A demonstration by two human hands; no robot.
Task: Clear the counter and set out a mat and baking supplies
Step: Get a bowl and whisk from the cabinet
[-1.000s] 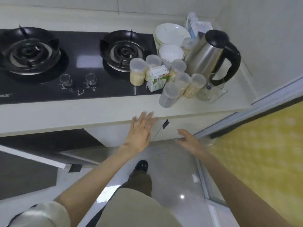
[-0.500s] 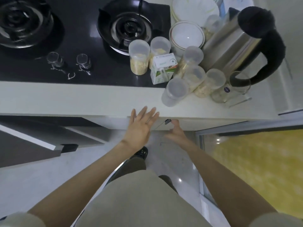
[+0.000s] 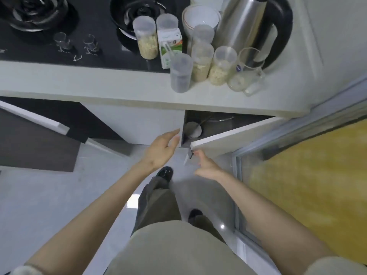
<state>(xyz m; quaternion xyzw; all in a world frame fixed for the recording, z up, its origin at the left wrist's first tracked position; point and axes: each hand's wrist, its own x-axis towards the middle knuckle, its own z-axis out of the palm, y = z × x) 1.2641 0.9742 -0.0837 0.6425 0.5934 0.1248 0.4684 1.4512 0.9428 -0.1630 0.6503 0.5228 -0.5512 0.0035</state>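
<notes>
On the white counter point(image 3: 99, 84) stand several clear lidded jars point(image 3: 200, 62), some holding pale grains. Among them is a small green-and-white carton point(image 3: 170, 45). Below the counter, a white cabinet door point(image 3: 234, 135) stands swung open towards me. My right hand point(image 3: 206, 165) reaches up to its dark handle point(image 3: 190, 154), fingertips pinching it. My left hand point(image 3: 160, 149) is open, fingers straight, beside the edge of the neighbouring cabinet panel point(image 3: 139, 126). Inside the dark cabinet a round pale object point(image 3: 191, 129) shows dimly.
A steel kettle point(image 3: 244, 28) with a black handle, stacked white bowls point(image 3: 200, 16) and a glass mug point(image 3: 246, 76) crowd the counter's right end. A black gas hob point(image 3: 59, 26) fills the left. A sliding-door track point(image 3: 238, 175) and a yellow floor point(image 3: 309, 185) lie at the right.
The cabinet door under the counter has swung open, with my right hand at its handle. My left hand dropped from the counter edge to the cabinet front. The view has tilted down and closer.
</notes>
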